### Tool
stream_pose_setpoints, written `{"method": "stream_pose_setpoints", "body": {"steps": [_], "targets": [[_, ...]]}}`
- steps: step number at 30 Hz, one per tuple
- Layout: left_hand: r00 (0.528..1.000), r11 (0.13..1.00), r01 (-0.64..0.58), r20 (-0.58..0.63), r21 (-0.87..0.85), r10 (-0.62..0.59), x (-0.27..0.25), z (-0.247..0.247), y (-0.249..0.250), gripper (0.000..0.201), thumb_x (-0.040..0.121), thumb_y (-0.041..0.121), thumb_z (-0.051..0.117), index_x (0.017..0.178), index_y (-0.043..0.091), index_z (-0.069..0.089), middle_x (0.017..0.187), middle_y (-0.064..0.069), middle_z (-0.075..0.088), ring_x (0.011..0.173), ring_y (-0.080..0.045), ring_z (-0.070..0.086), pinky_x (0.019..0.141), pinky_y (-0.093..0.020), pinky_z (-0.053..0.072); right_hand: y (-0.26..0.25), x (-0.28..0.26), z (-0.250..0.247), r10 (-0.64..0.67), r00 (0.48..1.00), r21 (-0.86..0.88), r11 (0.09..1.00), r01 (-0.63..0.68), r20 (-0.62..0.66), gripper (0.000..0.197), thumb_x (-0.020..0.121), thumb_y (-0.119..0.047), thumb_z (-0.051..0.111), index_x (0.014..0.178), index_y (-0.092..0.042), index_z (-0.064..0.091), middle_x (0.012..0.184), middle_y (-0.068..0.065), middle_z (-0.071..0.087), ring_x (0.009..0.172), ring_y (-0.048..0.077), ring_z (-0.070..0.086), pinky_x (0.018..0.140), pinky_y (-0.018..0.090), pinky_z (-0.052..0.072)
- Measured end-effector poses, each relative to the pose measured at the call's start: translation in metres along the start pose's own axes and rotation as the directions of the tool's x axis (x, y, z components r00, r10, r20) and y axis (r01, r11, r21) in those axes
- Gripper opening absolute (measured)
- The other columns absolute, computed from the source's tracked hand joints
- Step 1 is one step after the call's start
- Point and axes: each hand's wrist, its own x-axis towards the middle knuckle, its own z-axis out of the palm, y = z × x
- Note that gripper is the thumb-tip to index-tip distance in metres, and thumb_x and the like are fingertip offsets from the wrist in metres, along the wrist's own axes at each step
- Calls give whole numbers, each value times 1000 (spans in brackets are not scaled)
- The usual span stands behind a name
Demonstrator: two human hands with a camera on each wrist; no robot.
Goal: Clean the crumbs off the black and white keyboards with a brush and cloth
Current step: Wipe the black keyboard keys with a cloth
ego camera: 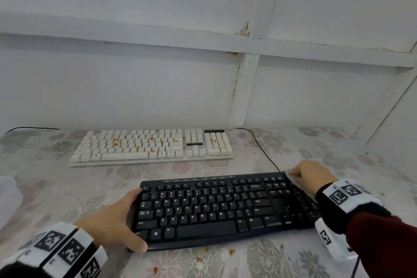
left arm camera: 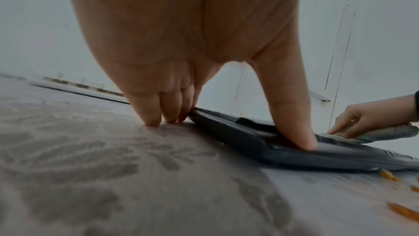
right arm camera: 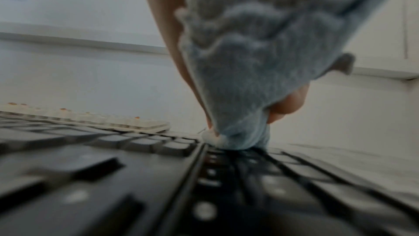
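- The table (ego camera: 56, 187) wears a pale floral cover; behind it stands a white panelled wall (ego camera: 135, 86) with cracked battens.
- The black keyboard (ego camera: 214, 207) lies nearest me, long axis running left to right, spacebar edge toward me, slightly skewed so its right end sits farther back.
- The white keyboard (ego camera: 151, 144) lies beyond it, near the wall, roughly parallel, with orange crumbs (ego camera: 116, 140) scattered over its keys.
- More crumbs lie on the cover just in front of the black one.
- My left hand (ego camera: 115, 221) braces the black keyboard's left end: thumb along the front corner, fingers straight against the far corner.
- My right hand (ego camera: 309, 176) bunches the cloth (ego camera: 293, 179) in curled fingers and presses it on the far right corner, above the number pad.
- The left wrist view shows my fingertips (left arm camera: 154, 114) resting on the cover beside the keyboard's edge, hidden from the head view.
- The right wrist view shows the cloth (right arm camera: 260, 60) is fuzzy and blue-grey, its tip touching the keys; that view is blurred.
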Motion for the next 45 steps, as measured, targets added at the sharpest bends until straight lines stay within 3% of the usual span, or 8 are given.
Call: {"method": "stream_pose_setpoints", "body": {"steps": [6,11,23,28,35,38,42,45], "targets": [[1000,1000,5,-7,21,-4,-3,0,4,157,11,51,90,144,28,10,128,17,45,120,-9,47,108,-34,36,18,16,-5,104,995,-26,994,-103,3,28,95,-25,47,77,-7,58,80,9,59,86,26,65,71,23,43],[1000,1000,5,-25,23,-5,-2,0,0,153,19,47,93,146,27,9,131,15,44,123,-11,46,108,-36,36,-6,7,0,-80,996,30,996,81,-25,31,97,-25,47,120,-15,65,119,4,67,109,19,62,91,19,43],[1000,999,-6,8,35,5,-4,1,7,150,17,41,92,142,26,11,119,26,42,116,-3,47,101,-23,38,24,15,-5,169,986,-39,985,-168,17,33,98,-25,45,112,-7,68,103,7,67,103,25,64,83,25,46],[1000,998,22,2,65,-22,-5,1,11,139,34,33,91,144,23,8,115,29,39,118,-6,44,100,-21,35,-72,-12,-16,-147,988,155,976,151,-38,29,97,-31,47,108,-16,70,106,2,70,90,15,66,93,26,48],[999,997,18,-43,80,-14,-7,2,14,120,54,16,88,143,22,8,118,23,41,120,-7,43,102,-23,34,-237,-51,-5,-603,797,215,781,587,14,33,97,-22,44,78,-5,64,68,0,52,62,16,53,77,28,53],[997,992,39,-68,123,-30,-6,1,17,115,59,15,87,143,22,8,119,14,46,116,-10,47,96,-24,39,-276,-50,7,-674,737,106,738,667,55,31,94,-13,43,67,-4,55,63,4,39,53,20,39,50,29,34],[996,989,41,-86,141,-29,-7,3,17,117,60,14,86,145,19,6,127,6,47,120,-13,47,101,-28,41,-287,-56,17,-645,763,50,764,643,46,22,95,-13,46,103,-6,65,90,7,39,76,25,38,62,32,36],[998,994,15,-61,112,-9,-7,3,17,114,63,9,84,145,17,4,117,15,44,115,-8,44,92,-17,39,-275,-62,13,-628,777,4,778,629,37,21,91,-6,44,70,-10,43,89,7,36,79,24,35,65,36,39]]}}
